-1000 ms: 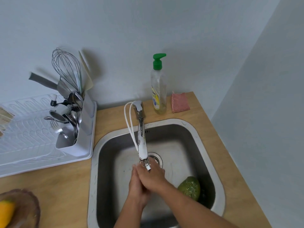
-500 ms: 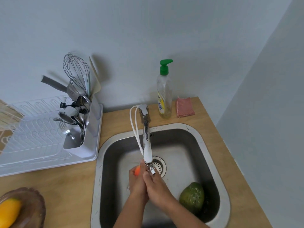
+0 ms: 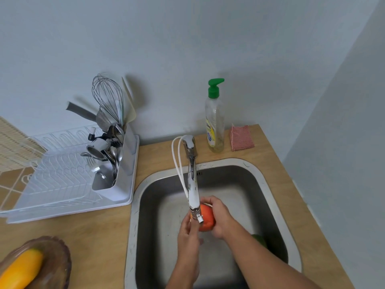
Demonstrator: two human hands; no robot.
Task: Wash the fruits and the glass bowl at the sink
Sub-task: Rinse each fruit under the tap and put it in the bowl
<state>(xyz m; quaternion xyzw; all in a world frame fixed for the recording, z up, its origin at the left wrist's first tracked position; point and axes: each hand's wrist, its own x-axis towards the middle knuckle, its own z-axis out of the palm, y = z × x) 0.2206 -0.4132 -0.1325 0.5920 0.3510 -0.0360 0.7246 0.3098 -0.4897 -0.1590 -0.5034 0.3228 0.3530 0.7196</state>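
The orange fruit (image 3: 207, 219) sits right under the faucet (image 3: 192, 184) spout, above the sink (image 3: 268, 184) basin. The right hand (image 3: 218, 217) cups it with curled fingers; the left hand (image 3: 188, 228) presses flat against its other side. Wet skin likely makes it slippery, so it may squirt free and drop onto the green fruit (image 3: 259, 240) lying right of the faucet, or knock the spout. The glass bowl (image 3: 60, 259), holding a yellow fruit (image 3: 23, 268), waits far left of the faucet on the surface (image 3: 100, 236).

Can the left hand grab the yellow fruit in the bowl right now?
Probably not yet: the left hand is at the orange fruit under the tap. Once freed, nothing blocks the way to the yellow fruit.
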